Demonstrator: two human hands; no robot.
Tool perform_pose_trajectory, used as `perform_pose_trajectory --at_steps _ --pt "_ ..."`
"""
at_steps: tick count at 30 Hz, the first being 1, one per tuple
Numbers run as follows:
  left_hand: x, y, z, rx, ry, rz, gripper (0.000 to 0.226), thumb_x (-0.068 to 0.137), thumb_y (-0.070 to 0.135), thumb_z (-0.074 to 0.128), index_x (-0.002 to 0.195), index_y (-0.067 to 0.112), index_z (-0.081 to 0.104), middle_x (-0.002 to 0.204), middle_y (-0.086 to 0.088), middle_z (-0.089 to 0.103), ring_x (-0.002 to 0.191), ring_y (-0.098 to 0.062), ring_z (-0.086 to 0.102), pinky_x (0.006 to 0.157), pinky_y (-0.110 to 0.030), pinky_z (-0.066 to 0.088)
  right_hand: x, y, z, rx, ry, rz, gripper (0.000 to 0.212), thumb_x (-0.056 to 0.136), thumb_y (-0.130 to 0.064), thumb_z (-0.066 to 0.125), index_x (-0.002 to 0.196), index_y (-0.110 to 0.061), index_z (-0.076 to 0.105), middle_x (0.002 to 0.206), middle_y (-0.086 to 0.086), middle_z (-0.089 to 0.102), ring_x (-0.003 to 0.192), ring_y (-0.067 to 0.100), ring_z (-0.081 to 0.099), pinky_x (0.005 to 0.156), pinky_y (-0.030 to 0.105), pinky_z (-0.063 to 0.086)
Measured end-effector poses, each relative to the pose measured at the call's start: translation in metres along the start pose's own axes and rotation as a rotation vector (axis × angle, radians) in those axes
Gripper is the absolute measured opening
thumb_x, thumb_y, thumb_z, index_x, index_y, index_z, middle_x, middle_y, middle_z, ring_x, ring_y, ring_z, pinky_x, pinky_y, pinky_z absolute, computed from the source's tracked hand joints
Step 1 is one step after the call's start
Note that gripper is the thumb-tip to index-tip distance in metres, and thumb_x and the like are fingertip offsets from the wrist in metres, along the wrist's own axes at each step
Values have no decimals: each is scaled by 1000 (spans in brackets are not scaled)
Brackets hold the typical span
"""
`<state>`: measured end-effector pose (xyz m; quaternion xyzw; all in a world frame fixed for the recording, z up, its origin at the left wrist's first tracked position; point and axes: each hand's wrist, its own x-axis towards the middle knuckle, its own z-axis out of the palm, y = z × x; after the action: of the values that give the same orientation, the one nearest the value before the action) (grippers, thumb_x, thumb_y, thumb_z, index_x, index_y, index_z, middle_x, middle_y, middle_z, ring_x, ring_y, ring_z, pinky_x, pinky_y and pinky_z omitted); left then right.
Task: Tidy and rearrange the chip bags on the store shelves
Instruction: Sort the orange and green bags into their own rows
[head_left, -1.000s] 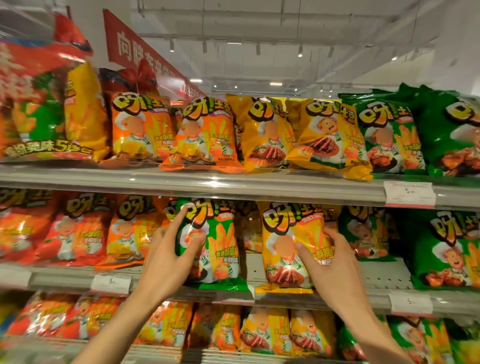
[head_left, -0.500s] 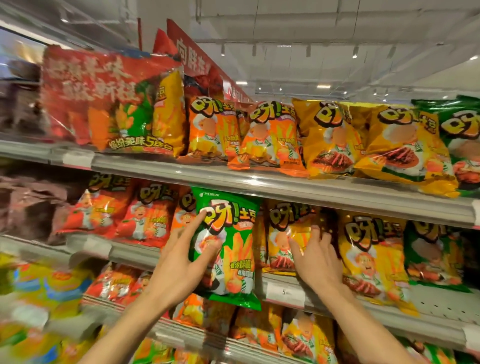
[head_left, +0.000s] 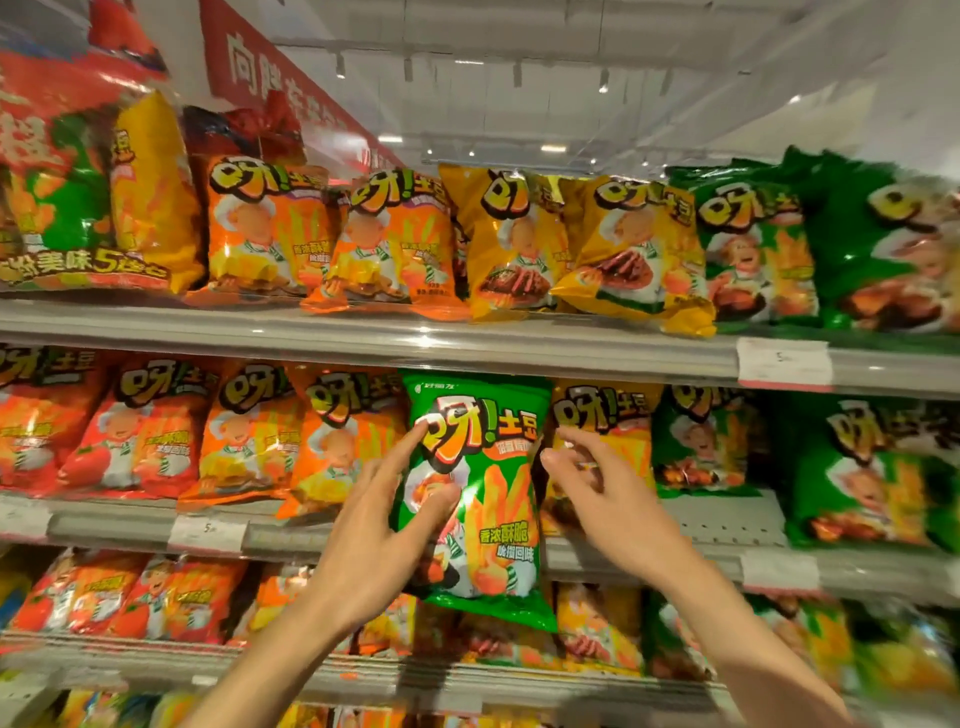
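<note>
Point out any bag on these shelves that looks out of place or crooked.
The green chip bag that the left hand holds on the middle shelf sits between orange bags and a yellow bag, away from the green ones at right. On the top shelf, one yellow bag leans askew.

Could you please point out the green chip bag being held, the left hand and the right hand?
green chip bag (head_left: 498, 525), head view, front panel.
left hand (head_left: 374, 525), head view, back of hand.
right hand (head_left: 618, 499), head view, back of hand.

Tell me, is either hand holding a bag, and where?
The left hand holds the green chip bag by its left edge; the right hand holds nothing.
</note>
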<state>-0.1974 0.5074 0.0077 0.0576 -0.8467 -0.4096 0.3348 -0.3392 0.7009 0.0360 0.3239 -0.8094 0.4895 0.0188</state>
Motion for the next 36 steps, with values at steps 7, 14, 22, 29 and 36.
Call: perform_pose_trajectory --at_steps 7,14,22,29,36 --pt "17 54 122 -88 -78 90 63 89 62 55 143 65 23 144 31 37 138 7 31 106 -26 31 -39 52 -101 43 50 77 100 61 -81 60 148 -41 31 130 -18 53 102 -1 64 91 32 54" --pt "47 96 225 -80 -161 135 68 90 60 56 148 57 20 140 26 38 131 7 34 107 -23 29 -39 115 -181 116 203 122 92 69 -63 70 150 -35 34 137 -13 54 112 7 62 90 37 58" --pt "82 110 283 19 -87 164 66 98 50 49 155 41 17 140 11 40 125 4 32 100 -20 28 -1 148 -200 -68 310 60 64 95 -45 58 152 -31 31 148 -9 47 132 5 46 109 39 44" --pt "91 100 310 71 -46 140 64 101 36 48 157 33 16 136 0 41 123 -8 42 98 -25 35 -4 175 -200 -450 195 -61 64 102 -36 47 156 -36 13 164 -5 14 150 13 14 121 35 18" --pt "103 83 315 226 -132 85 69 102 45 38 158 29 2 120 -7 55 99 -13 54 84 -31 48 -5 193 -201 -708 136 -139 54 103 -28 46 154 -27 29 163 -3 17 149 17 19 121 34 21"
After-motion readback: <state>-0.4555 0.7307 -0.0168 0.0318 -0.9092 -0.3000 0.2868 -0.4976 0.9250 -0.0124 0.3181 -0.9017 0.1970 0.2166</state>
